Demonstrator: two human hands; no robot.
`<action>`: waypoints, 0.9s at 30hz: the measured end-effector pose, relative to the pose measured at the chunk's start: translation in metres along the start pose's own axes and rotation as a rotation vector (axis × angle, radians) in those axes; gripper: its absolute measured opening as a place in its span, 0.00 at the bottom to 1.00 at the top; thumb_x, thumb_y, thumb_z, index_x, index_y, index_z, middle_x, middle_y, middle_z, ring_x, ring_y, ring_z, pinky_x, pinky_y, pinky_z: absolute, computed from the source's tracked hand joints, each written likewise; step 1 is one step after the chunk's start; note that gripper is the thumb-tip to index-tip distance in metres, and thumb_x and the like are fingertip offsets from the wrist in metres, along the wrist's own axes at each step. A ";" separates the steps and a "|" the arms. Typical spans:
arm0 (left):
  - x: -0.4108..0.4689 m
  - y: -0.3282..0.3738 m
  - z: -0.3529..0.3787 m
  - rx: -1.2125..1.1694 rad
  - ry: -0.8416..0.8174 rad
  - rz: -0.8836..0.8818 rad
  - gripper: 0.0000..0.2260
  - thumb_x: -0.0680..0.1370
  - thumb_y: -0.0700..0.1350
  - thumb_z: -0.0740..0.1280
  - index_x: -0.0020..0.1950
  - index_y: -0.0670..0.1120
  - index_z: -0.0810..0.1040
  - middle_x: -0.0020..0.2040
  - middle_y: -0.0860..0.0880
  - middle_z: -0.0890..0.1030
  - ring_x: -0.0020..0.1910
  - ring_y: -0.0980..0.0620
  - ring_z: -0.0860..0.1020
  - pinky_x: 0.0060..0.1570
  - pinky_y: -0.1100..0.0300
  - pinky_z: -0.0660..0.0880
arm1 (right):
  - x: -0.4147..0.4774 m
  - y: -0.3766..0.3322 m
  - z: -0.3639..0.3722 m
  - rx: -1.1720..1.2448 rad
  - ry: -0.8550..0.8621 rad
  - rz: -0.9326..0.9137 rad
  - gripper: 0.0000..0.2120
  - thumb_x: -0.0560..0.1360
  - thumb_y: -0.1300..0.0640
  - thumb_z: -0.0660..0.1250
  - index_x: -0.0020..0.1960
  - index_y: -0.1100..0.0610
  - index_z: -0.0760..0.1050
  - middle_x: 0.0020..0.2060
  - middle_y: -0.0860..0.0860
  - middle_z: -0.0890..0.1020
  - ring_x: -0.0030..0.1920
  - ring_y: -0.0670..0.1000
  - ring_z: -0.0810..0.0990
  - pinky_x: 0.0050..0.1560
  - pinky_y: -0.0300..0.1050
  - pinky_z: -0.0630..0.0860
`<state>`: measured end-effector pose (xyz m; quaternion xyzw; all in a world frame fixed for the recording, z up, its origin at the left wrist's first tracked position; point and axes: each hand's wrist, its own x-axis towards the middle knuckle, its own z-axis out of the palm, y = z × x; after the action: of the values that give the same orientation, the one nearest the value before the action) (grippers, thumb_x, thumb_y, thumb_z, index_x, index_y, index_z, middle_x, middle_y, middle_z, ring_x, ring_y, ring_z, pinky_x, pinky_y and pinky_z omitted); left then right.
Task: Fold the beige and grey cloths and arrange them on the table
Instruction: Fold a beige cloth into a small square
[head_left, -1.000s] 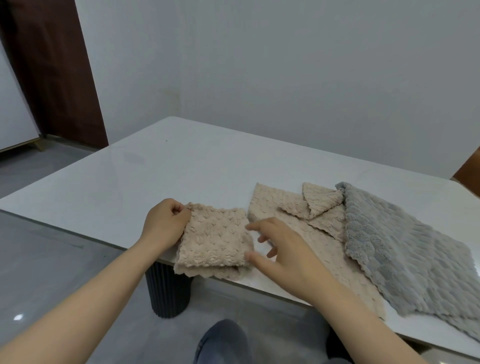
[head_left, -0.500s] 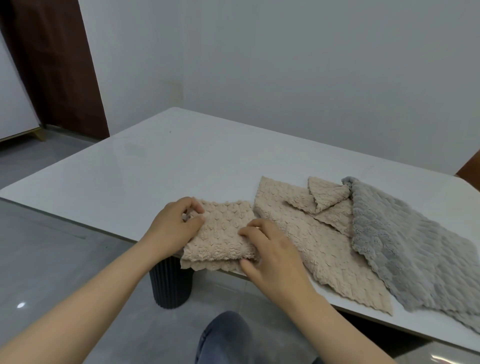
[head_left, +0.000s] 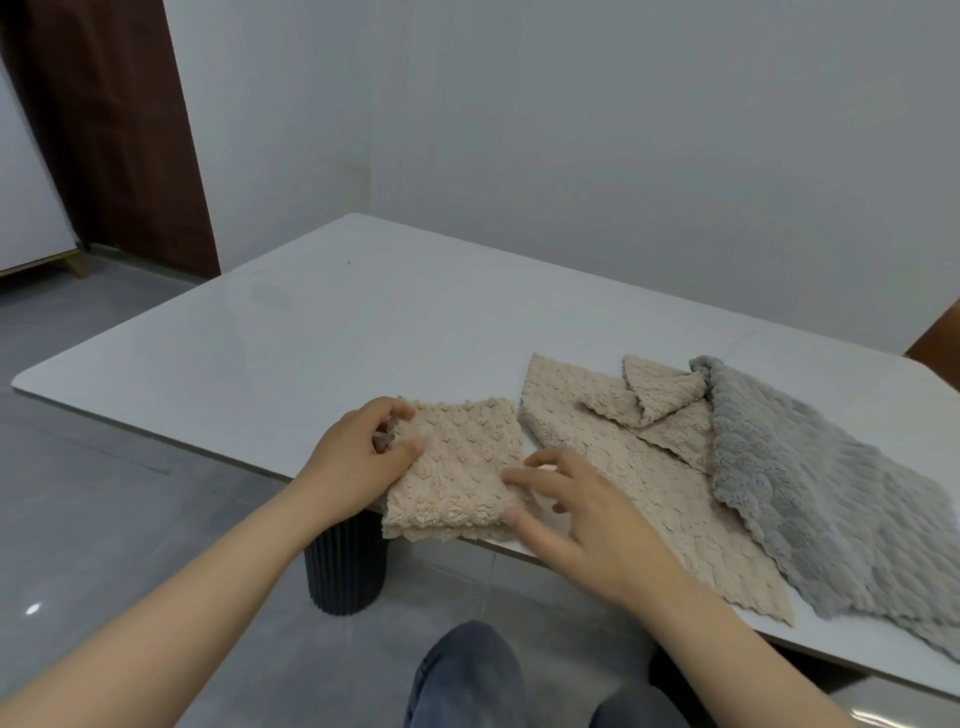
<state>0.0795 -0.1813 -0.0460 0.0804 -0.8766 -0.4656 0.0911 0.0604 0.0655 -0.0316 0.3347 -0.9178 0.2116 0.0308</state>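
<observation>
White table (head_left: 311, 338), set against a pale wall (head_left: 571, 130), extending ahead of both hands, with its near edge passing under them. Grey cloth (head_left: 831, 499): lying spread out well to the right of the right hand, its near corner hanging over the table edge. Open beige cloth (head_left: 649, 509): flat, just right of the right hand and partly hidden by it, its far side tucked under the grey cloth; a smaller beige piece (head_left: 654, 389) with a turned-up corner lies on its far end. Dark ribbed table leg (head_left: 345, 571): below the left wrist. Folded beige cloth (head_left: 457, 467): a small square between the two hands, overhanging the near table edge. Left hand (head_left: 353, 467): thumb and curled fingers pinching the square's left edge. Right hand (head_left: 587, 509): fingers spread fairly wide, tips touching the square's right edge, nothing gripped. Knee in blue jeans (head_left: 467, 675): below both forearms
</observation>
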 end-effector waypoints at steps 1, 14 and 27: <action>-0.003 0.000 -0.003 -0.031 -0.018 -0.011 0.15 0.75 0.50 0.69 0.60 0.55 0.72 0.55 0.52 0.75 0.49 0.59 0.75 0.47 0.61 0.73 | 0.003 0.000 -0.004 0.042 0.018 0.028 0.23 0.76 0.37 0.55 0.67 0.43 0.71 0.60 0.41 0.71 0.54 0.42 0.75 0.55 0.42 0.76; -0.010 0.005 -0.016 0.197 -0.192 0.034 0.18 0.73 0.50 0.71 0.61 0.56 0.72 0.46 0.56 0.75 0.41 0.58 0.76 0.47 0.63 0.75 | 0.048 -0.002 -0.015 -0.129 -0.277 0.022 0.24 0.76 0.50 0.64 0.71 0.45 0.66 0.57 0.49 0.78 0.48 0.45 0.76 0.53 0.40 0.73; 0.022 -0.001 -0.034 0.067 -0.093 -0.032 0.13 0.67 0.37 0.72 0.45 0.53 0.78 0.34 0.52 0.77 0.27 0.62 0.74 0.32 0.68 0.73 | 0.095 -0.007 -0.012 0.202 -0.141 0.121 0.12 0.69 0.57 0.69 0.52 0.48 0.78 0.37 0.44 0.76 0.32 0.42 0.75 0.33 0.32 0.71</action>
<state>0.0658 -0.2141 -0.0267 0.0757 -0.8937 -0.4404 0.0399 -0.0097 0.0084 0.0005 0.2940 -0.9102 0.2804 -0.0804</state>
